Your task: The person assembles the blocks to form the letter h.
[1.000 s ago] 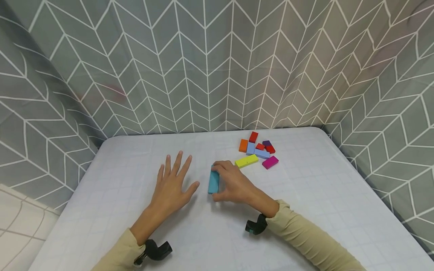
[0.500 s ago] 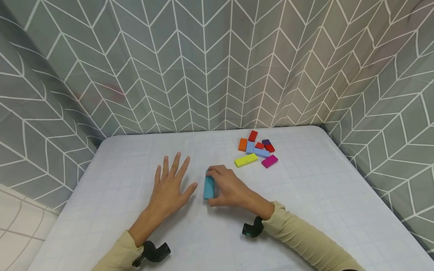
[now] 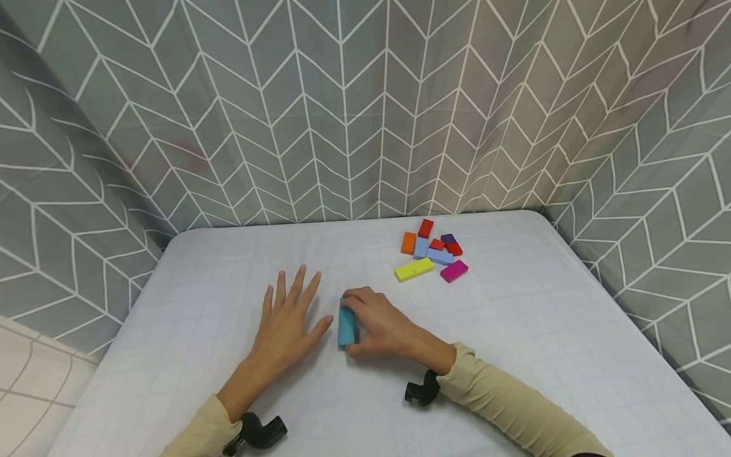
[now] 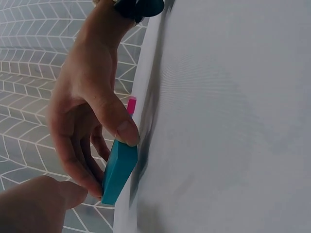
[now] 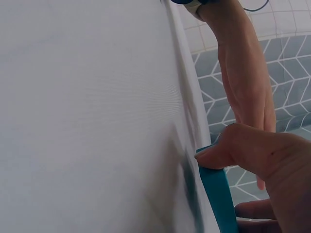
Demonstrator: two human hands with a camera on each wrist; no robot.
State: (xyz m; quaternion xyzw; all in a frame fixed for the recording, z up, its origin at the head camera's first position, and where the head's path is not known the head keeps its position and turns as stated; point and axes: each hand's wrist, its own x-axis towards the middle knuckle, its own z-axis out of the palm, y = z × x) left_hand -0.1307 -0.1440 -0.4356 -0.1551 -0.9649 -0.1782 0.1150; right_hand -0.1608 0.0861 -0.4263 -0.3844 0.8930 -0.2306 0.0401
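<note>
A teal rectangular block (image 3: 346,327) stands near the middle of the table, its long side running away from me. My right hand (image 3: 378,324) grips it by its two ends, thumb at the near end and fingers at the far end. The same teal block (image 4: 119,171) shows between thumb and fingers in the left wrist view, and the block (image 5: 217,196) appears under the thumb in the right wrist view. Just left of it, my left hand (image 3: 289,324) lies with fingers spread and straight, holding nothing; its thumb tip is close to the block but apart from it.
Toward the back right lie a yellow block (image 3: 414,270), a magenta block (image 3: 454,271), an orange block (image 3: 408,243) and light blue blocks (image 3: 440,256), with red blocks (image 3: 425,228) and a purple block (image 3: 447,238). A patterned curtain (image 3: 354,114) hangs behind the white-covered table (image 3: 514,304).
My right hand has moved the teal block left and toward me, closer to the left hand. The left hand has shifted only slightly toward me. The other blocks have stayed where they were.
</note>
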